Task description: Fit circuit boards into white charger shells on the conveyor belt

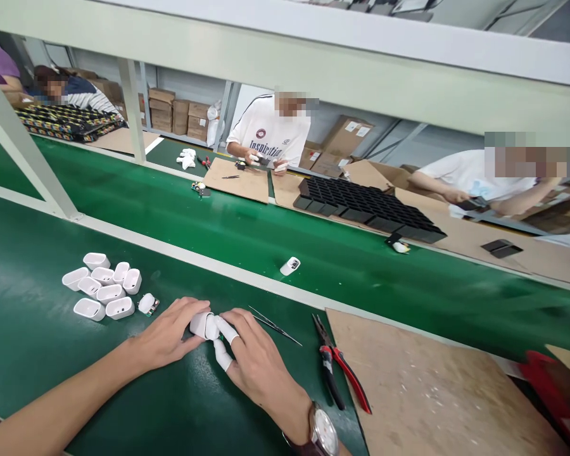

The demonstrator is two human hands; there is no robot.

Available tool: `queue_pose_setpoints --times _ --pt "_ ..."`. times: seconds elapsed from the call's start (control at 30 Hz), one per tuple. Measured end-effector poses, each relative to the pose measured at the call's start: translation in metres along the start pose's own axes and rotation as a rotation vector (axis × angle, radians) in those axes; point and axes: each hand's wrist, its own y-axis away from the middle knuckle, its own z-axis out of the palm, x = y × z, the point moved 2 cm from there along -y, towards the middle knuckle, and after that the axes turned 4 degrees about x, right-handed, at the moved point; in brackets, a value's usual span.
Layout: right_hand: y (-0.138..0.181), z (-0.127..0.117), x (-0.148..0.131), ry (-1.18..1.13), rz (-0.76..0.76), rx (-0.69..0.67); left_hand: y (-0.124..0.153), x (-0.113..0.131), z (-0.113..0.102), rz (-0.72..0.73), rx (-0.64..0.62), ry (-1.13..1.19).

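Both my hands meet on one small white plastic charger shell (203,324) resting on the green mat. My left hand (168,334) curls its fingers around the shell from the left. My right hand (253,358), wearing white finger cots on thumb and forefinger and a wristwatch, pinches it from the right. A cluster of several empty white shells (103,288) lies to the left of my hands, with one shell (148,304) showing a circuit board beside it. Thin tweezers (274,325) lie just right of my fingers.
Red-handled pliers (338,367) lie beside a brown cardboard sheet (432,392). One finished white charger (290,265) sits on the green conveyor belt (266,234). Across the belt, other people work near a black compartment tray (365,206). A grey frame post (23,152) stands at left.
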Motion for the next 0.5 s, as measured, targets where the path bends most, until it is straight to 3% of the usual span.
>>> queue_pose_setpoints --times 0.13,0.37,0.5 --pt "0.001 0.001 0.0 -0.033 0.009 -0.015 0.002 -0.001 0.003 -0.007 -0.015 0.032" --pt "-0.006 -0.002 -0.007 -0.099 0.039 0.003 0.008 -0.01 0.013 -0.208 -0.113 0.199" --pt "-0.008 -0.002 -0.01 -0.067 0.051 -0.049 0.007 -0.011 0.013 -0.203 -0.113 0.235"
